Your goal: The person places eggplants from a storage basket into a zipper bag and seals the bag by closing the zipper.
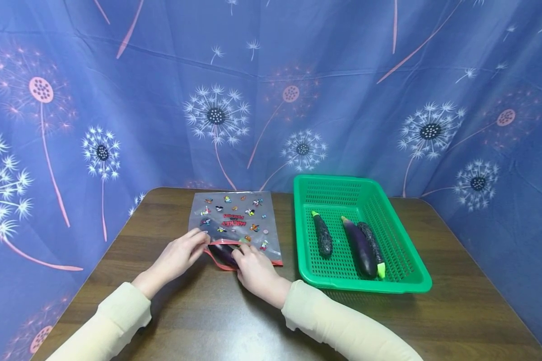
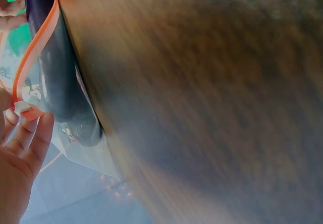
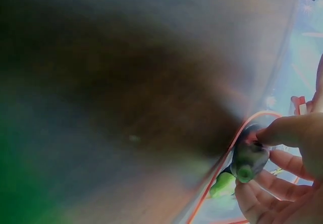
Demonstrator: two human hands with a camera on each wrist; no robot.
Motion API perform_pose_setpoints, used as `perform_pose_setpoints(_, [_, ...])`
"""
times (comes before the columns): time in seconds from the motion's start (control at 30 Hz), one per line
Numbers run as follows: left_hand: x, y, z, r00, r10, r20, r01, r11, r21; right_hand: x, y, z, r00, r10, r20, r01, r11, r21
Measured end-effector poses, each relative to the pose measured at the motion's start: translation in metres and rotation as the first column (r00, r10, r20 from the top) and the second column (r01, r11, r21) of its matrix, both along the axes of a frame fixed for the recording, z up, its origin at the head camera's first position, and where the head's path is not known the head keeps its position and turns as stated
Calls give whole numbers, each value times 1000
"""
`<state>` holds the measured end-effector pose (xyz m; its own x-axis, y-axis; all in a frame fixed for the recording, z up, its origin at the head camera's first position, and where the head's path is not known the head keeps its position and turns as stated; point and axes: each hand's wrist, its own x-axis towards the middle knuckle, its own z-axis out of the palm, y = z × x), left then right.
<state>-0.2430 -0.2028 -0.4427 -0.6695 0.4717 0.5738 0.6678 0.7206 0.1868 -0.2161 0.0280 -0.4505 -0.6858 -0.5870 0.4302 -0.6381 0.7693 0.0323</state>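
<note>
Facing inward: left hand pinches bag rim, right hand grips eggplant.

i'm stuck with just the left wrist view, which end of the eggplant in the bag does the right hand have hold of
Observer: The stem end. In the right wrist view, the right hand pinches the eggplant close to its green tip.
Operator: ok and what's lying in the green basket
Observer: Three vegetables, seen in the head view: inside the basket are a bumpy dark vegetable towards the left, then a second eggplant with another bumpy one alongside it on the right.
</note>
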Motion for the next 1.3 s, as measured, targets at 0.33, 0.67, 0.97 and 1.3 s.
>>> perform_pose_setpoints(0.33, [1,-3,-4,1000,-5,-5,5,1000,1,11,14,0,1000,28,14,-28,999,-20])
perform_pose_setpoints(0.67, [0,-3,-5,1000,-14,-6,14,1000,-1,17,35,-7,999,39,-3,-39,999,-34])
perform_pose_setpoints(0.97, [1,-3,-3,1000,-15,-3,15,1000,-1,15,37,-10,998,56,3,-56,997,-46])
perform_pose_setpoints(1.3, [0,-5,-3,1000,-14,-9,14,1000,-5,13,32,-2,995,104,11,-103,992,-80])
